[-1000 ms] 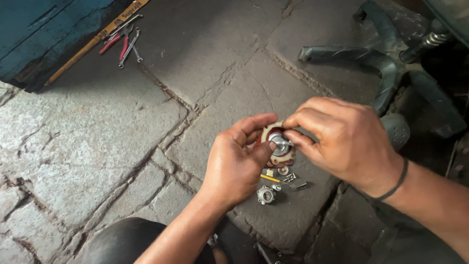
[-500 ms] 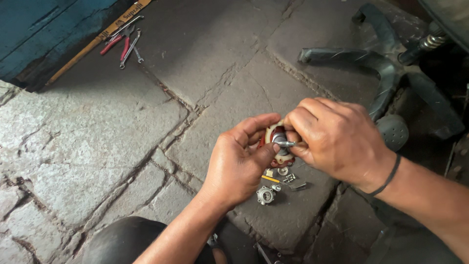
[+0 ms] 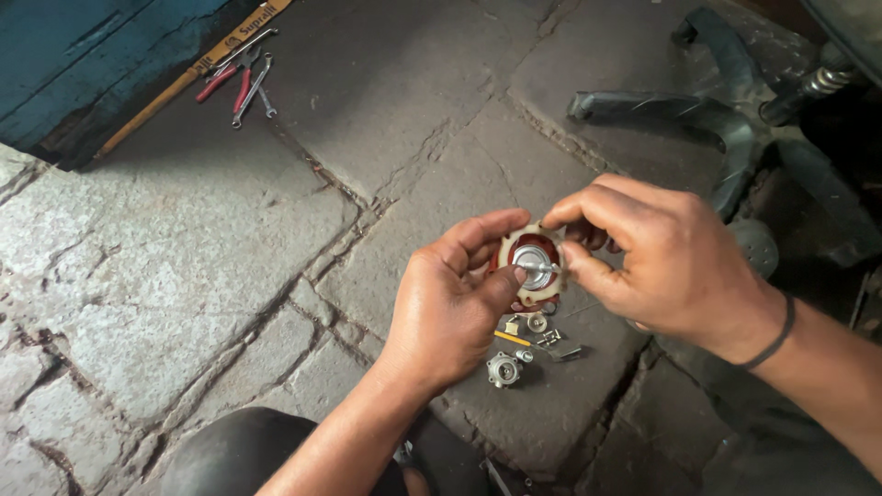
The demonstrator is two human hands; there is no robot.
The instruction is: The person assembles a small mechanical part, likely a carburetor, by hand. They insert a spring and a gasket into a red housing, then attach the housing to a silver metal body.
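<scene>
Two hands meet over a small round part (image 3: 531, 266), a pale, cream-rimmed disc with a dark red face and a shiny metal hub at its centre, held a little above the rough grey stone floor (image 3: 184, 276); the slabs are pitted and uneven, with cracked, gritty joints running between them; the left hand (image 3: 450, 308) comes in from 6 o'clock and is curled around the disc's left edge, thumb pressed on the lower rim and forefinger hooked over the top; the right hand (image 3: 666, 262) reaches in from 3 o'clock, its fingers bunched and pinching the upper right rim, thumb tip against the metal hub, a thin dark band on the wrist; both are closed on the same disc; just below it, toward 6 o'clock, loose small parts (image 3: 537, 335) lie on the slab: a bright cast-metal fitting (image 3: 503, 369), a little yellow stick, a washer and some screws; far off at 11 o'clock, red-handled pliers and thin spanners (image 3: 241, 83) lie beside a long yellowish strip at the foot of a teal painted surface; at 2 o'clock sprawls the dark, dusty plastic base of a chair (image 3: 698, 119)
</scene>
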